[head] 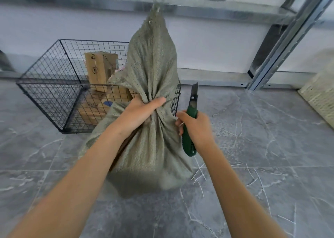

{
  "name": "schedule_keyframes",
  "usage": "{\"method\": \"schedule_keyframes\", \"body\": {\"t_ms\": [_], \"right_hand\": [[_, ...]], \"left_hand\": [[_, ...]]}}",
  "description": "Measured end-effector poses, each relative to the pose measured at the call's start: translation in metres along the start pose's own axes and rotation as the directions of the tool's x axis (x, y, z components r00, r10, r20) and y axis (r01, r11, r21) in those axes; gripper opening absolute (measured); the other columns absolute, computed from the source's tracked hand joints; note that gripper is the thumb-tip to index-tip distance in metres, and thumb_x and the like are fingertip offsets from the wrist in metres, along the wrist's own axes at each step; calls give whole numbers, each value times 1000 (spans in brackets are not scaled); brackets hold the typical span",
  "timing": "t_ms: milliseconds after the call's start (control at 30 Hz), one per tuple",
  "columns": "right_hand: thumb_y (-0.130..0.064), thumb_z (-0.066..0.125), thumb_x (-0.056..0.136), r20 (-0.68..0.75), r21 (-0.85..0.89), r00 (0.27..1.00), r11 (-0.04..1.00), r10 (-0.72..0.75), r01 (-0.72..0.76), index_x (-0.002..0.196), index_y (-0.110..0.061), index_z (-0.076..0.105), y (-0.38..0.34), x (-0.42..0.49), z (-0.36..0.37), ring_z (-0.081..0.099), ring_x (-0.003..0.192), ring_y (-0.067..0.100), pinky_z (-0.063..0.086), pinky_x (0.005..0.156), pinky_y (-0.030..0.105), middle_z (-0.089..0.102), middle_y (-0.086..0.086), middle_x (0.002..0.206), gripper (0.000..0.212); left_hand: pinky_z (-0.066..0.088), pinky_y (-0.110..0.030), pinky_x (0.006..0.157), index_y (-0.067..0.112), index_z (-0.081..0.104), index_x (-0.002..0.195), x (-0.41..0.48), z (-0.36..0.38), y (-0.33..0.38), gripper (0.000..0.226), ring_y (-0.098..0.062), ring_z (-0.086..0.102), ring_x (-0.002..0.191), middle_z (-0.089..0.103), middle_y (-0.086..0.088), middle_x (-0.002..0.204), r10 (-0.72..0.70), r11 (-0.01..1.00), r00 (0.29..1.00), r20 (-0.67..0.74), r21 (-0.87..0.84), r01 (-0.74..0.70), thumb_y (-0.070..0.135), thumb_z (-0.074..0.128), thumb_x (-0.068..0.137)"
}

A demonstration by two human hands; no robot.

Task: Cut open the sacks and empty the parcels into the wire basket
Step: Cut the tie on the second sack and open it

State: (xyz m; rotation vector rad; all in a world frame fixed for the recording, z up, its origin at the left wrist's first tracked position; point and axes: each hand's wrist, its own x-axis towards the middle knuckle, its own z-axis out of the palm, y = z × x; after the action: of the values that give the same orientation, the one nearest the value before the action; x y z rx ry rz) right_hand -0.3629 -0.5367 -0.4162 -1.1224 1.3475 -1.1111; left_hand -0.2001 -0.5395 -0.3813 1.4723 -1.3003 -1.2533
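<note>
Our left hand point(142, 111) clenches the gathered neck of the sack point(153, 147) standing on the floor point(253, 147) before the wire basket point(54, 86), and our right hand point(197, 129) grips the knife point(192, 109) blade-up just beside it, so a slip could cut the holding hand.

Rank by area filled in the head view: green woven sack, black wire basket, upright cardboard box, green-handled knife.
1. grey-green woven sack and black wire basket: too close to rank; the sack is nearer.
2. upright brown cardboard box.
3. green-handled utility knife.
</note>
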Motion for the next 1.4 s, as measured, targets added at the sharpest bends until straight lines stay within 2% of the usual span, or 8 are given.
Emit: {"method": "schedule_keyframes", "body": {"t_ms": [267,500,700,800,967,1167,1300,1400], "right_hand": [[-24,65,89,72,144,985,978,-160,149,82,-13,61,-63,-23,38,47,43,16,46,51,29,58,3,62,13],[-24,65,89,78,182,990,978,-114,98,82,-7,54,-72,-25,54,45,42,17,44,45,27,55,4,61,21],[-9,56,93,73,234,996,972,-50,32,82,-9,54,-76,-25,53,41,41,16,41,45,26,50,4,58,11],[-6,55,91,43,205,998,978,-51,41,76,-10,52,-81,-26,52,41,41,16,40,46,27,49,3,58,16],[-6,56,91,7,233,998,970,-69,66,77,-12,55,-99,-26,54,41,41,15,40,46,28,47,3,59,15],[-8,55,92,49,191,986,971,-157,145,80,-12,59,-121,-36,74,43,42,18,42,46,27,50,3,60,13],[-10,56,93,165,182,962,965,-218,187,78,-8,58,-141,-48,87,43,42,19,41,45,26,55,5,64,15],[-13,58,93,214,151,944,964,-250,221,82,-9,65,-150,-56,92,44,41,18,41,45,26,62,4,67,14]], "left_hand": [[33,-37,110,31,38,142,-9,-29,21,91,-7,47,126,48,18,138,0,975,996,-94,-221,-21,73,61,65],[48,-25,87,20,62,112,-27,-45,32,23,-8,62,99,68,4,108,104,987,993,-58,-115,-110,19,58,90],[34,-14,65,26,57,95,-35,-66,36,10,-5,54,79,59,7,92,160,979,985,-67,137,-150,31,62,88],[36,-14,65,35,54,92,-40,-71,44,10,3,52,73,59,17,90,112,993,991,-78,37,-110,39,63,88],[35,-29,56,23,58,99,-41,-78,58,27,-12,46,59,57,-3,84,22,964,980,-197,-256,-73,43,67,82],[41,-24,47,21,52,93,-45,-85,77,17,-12,49,59,57,0,82,89,835,944,-319,-493,-245,21,68,85],[50,-27,67,14,61,94,-54,-89,88,9,-11,60,72,64,-2,85,184,925,886,-427,-230,-302,18,65,87],[49,-11,61,15,63,88,-67,-88,94,9,2,60,66,65,4,77,314,933,865,-391,-43,-358,7,60,87]]}}
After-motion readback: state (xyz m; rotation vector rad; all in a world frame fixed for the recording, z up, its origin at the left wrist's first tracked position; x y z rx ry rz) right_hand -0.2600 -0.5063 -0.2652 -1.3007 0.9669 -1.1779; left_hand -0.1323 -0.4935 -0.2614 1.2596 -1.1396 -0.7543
